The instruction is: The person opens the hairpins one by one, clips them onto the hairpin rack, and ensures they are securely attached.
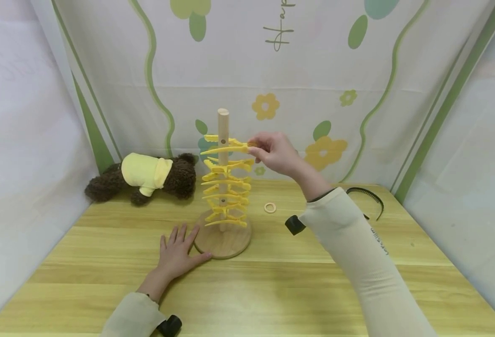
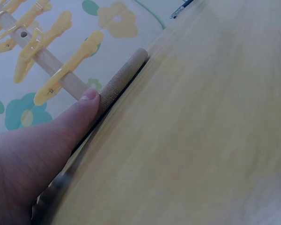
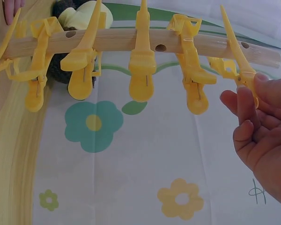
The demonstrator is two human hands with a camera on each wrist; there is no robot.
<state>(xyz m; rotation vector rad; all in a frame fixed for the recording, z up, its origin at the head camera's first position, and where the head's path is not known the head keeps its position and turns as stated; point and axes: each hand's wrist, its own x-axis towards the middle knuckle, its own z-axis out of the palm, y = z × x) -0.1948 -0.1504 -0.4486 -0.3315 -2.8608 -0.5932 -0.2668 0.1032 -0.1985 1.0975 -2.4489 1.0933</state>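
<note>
A wooden post (image 1: 223, 121) stands upright on a round wooden base (image 1: 220, 245). Several yellow hair clips (image 3: 141, 56) are clamped along it, one above another. At the upper part of the post, my right hand (image 1: 274, 152) pinches the tail of the topmost yellow hair clip (image 3: 236, 47) between thumb and fingers. That clip's two arms are spread, one on either side of the post. My left hand (image 1: 177, 255) lies flat with fingers spread on the table beside the base. Its thumb (image 2: 82, 110) touches the base's edge.
On the back left of the table lies a brown plush bear (image 1: 146, 171) in a yellow top. A small wooden ring (image 1: 270, 207) is right of the post, and a black headband (image 1: 369, 193) lies at the back right. Printed cloth walls enclose the table (image 1: 272, 299).
</note>
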